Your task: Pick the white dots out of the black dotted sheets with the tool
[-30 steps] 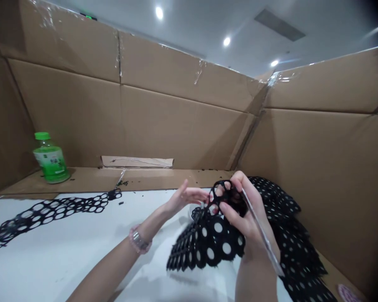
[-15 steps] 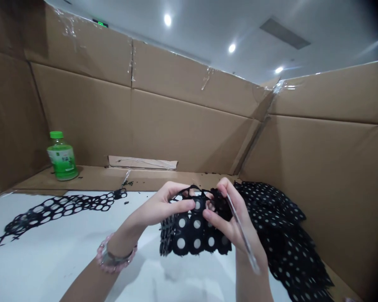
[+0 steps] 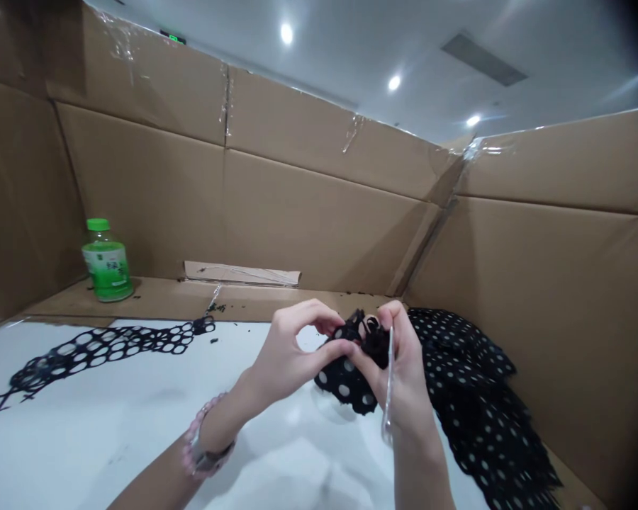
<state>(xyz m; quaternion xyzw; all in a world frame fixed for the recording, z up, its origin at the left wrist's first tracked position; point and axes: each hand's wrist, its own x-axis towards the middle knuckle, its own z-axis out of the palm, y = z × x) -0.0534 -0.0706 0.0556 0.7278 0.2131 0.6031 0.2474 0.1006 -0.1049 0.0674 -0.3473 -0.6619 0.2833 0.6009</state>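
Dotted black sheet point(image 3: 345, 380): both grips engaged

The person's left hand point(image 3: 284, 354) and right hand point(image 3: 408, 375) pinch it above the tabletop point(image 3: 138, 404); the right also carries a slender tool point(image 3: 389, 397). Since half a second ago, the sheet has bunched, leaving less dotted surface exposed.

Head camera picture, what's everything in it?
Bottle: one, green, back left.
Netting: one, black, left.
Scraps: several, black, back.
Cardboard walls: three, brown, around.
Cardboard strip: one, tan, back.
Tabletop: one, white, below.
Dotted pile: one, black, right.
Dotted piece: one, black, centre.
Thin tool: one, pale, centre.
Lights: several, white, top.
Panel: one, grey, top right.
Sign: one, green, top left.
Bracelet: one, pink, front left.
Left hand: one, at dotted piece.
Right hand: one, holding thin tool.
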